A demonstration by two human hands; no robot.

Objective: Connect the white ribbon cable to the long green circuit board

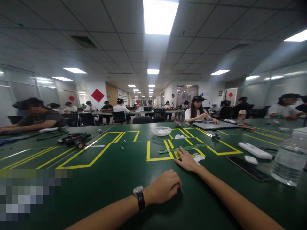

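My left hand (164, 187) rests on the green table (115, 172) with its fingers curled under in a loose fist, and a wristwatch (139, 197) sits on that wrist. My right hand (187, 160) lies flat with fingers stretched out, its fingertips touching a long thin green circuit strip (182, 148) that lies across yellow tape lines. A small white piece (198, 158) lies just right of that hand. Neither hand holds anything that I can see.
A white mesh bowl (161, 130) stands further back. A black phone (248, 167), a white mouse (250, 159), a white box (255, 150) and a water bottle (289, 159) lie at the right. Black tools (73, 139) lie at the left. Other people sit at tables around.
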